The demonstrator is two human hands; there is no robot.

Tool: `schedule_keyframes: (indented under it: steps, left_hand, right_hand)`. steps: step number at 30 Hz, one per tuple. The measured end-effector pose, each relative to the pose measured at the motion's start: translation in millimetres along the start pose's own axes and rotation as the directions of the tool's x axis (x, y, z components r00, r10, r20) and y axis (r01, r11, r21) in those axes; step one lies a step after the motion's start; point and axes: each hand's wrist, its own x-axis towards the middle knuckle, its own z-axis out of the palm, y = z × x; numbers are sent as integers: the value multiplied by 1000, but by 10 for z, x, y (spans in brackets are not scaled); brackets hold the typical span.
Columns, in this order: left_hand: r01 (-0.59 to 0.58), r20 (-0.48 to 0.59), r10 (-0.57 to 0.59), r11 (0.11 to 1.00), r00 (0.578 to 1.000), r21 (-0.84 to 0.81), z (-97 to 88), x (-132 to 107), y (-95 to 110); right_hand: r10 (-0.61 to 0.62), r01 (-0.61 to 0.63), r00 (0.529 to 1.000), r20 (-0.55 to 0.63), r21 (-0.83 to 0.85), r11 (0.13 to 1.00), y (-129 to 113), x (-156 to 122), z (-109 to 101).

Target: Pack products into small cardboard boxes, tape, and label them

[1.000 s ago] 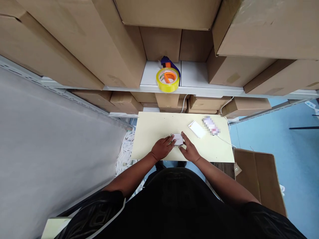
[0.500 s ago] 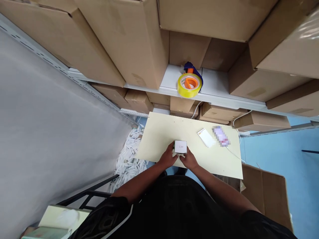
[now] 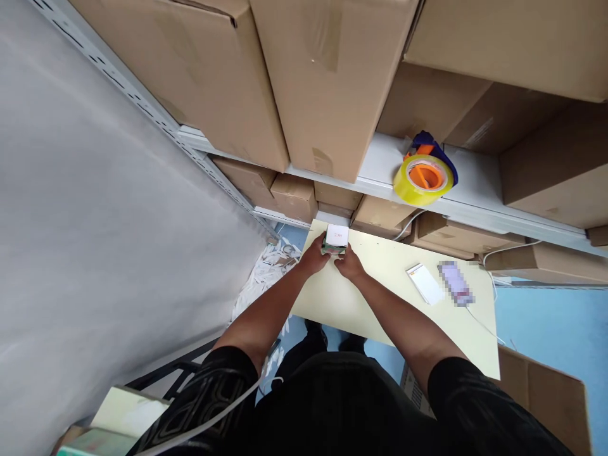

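A small white box with a greenish underside sits at the far left corner of the pale yellow table. My left hand grips its left side and my right hand grips its right side, fingers closed on it. Both forearms reach forward over the table.
A white card and a blurred phone with a cable lie on the table's right. A yellow tape roll rests on the white shelf among cardboard boxes. White paper strips litter the floor at left. An open carton stands at right.
Both hands have carried the small white box from the table's near middle to its far left corner. The view has swung to the left.
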Motion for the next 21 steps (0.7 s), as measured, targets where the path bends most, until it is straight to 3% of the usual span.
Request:
schedule_keyframes:
  steps: [8, 16, 21]
  left_hand:
    - [20, -27, -16, 989, 1000, 143, -75, 15, -27]
    - [34, -15, -32, 978, 999, 207, -30, -54, -63]
    - [54, -10, -53, 969, 999, 240, 8, -107, 31]
  right_hand:
    - [41, -41, 998, -53, 10, 999, -31, 15, 76]
    - [21, -22, 998, -63, -4, 1000, -22, -84, -16]
    - [-30, 30, 998, -54, 8, 1000, 16, -119, -89]
